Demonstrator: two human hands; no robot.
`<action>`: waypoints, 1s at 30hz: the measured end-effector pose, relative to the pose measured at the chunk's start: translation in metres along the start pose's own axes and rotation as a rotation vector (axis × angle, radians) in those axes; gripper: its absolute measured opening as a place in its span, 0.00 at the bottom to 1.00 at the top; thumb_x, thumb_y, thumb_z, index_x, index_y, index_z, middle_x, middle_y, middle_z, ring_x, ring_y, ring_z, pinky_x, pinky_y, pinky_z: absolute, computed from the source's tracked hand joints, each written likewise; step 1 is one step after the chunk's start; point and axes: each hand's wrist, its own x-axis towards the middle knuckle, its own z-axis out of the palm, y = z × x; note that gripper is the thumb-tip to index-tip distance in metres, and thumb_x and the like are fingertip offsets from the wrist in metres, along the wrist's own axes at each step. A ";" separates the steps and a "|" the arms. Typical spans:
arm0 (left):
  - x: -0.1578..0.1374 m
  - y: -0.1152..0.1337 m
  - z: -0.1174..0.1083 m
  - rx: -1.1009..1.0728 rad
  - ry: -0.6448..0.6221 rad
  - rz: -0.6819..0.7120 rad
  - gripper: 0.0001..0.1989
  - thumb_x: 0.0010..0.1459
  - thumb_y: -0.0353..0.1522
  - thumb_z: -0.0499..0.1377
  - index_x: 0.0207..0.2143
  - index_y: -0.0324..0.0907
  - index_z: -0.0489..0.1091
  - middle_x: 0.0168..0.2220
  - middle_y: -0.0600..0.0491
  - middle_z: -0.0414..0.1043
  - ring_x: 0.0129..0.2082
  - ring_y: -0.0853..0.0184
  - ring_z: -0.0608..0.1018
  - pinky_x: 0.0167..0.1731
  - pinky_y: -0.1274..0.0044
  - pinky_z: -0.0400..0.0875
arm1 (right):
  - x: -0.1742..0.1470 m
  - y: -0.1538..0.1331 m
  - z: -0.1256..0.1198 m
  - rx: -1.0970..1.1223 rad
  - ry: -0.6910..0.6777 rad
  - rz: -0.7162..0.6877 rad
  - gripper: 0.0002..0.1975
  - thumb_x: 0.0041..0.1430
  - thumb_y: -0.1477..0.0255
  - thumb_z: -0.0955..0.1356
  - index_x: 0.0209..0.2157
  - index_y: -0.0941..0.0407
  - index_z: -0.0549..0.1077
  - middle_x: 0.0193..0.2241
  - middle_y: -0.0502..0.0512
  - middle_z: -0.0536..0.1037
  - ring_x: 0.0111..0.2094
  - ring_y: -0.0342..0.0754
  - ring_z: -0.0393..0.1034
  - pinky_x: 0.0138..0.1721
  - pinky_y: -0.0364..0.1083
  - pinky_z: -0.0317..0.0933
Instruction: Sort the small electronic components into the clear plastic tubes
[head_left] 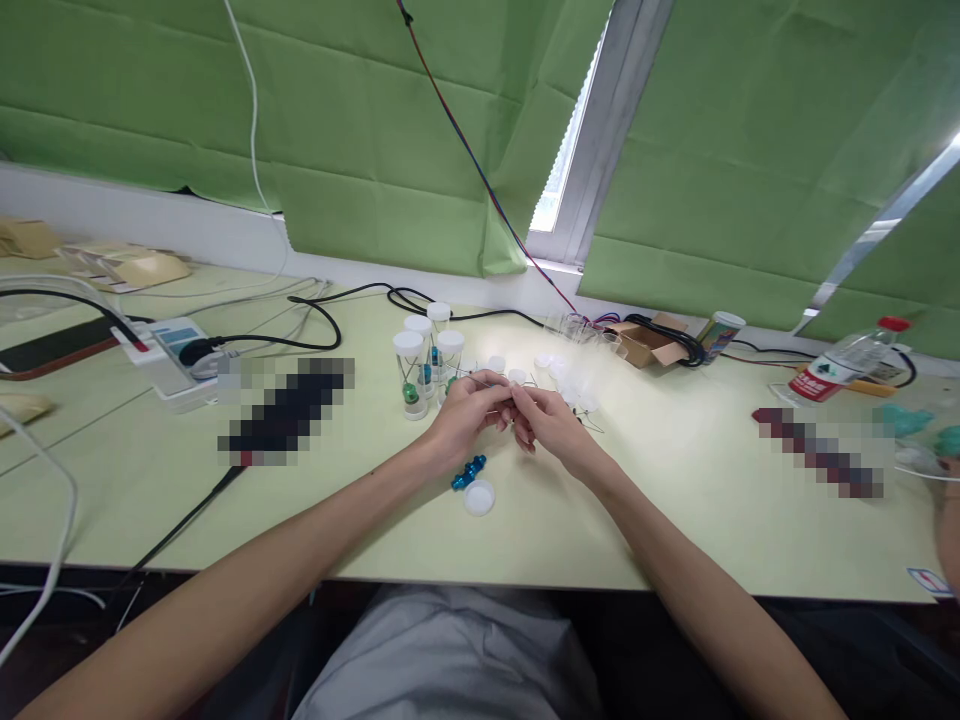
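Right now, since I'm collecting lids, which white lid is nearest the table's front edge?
The white lid lying loose beside the blue hardware; the others, including those capping the upright tubes, sit farther back.

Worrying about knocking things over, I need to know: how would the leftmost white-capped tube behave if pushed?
Pushed near its white cap, the tube would probably tip, being tall and narrow. Once down, it might roll, since its wall looks round. The green piece inside, sitting near the bottom, might shift or rattle.
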 end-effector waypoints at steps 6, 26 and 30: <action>0.001 -0.001 0.000 0.006 0.005 0.001 0.07 0.49 0.28 0.65 0.27 0.39 0.68 0.20 0.54 0.67 0.22 0.72 0.70 0.22 0.79 0.62 | 0.000 0.000 0.000 0.001 -0.004 -0.004 0.27 0.63 0.47 0.62 0.26 0.57 0.69 0.14 0.44 0.65 0.15 0.39 0.60 0.19 0.41 0.56; 0.003 -0.003 -0.002 0.003 -0.005 0.003 0.06 0.49 0.28 0.64 0.27 0.39 0.68 0.20 0.55 0.67 0.21 0.73 0.69 0.22 0.80 0.62 | 0.001 0.003 0.001 0.008 -0.014 -0.007 0.26 0.64 0.48 0.62 0.26 0.57 0.68 0.14 0.45 0.65 0.14 0.39 0.60 0.18 0.40 0.56; 0.004 -0.003 -0.002 0.009 -0.010 0.003 0.06 0.50 0.28 0.64 0.28 0.39 0.68 0.21 0.55 0.67 0.21 0.73 0.69 0.22 0.80 0.62 | 0.002 0.004 0.001 0.013 -0.014 -0.001 0.26 0.63 0.48 0.62 0.26 0.57 0.69 0.13 0.45 0.65 0.14 0.39 0.61 0.18 0.40 0.56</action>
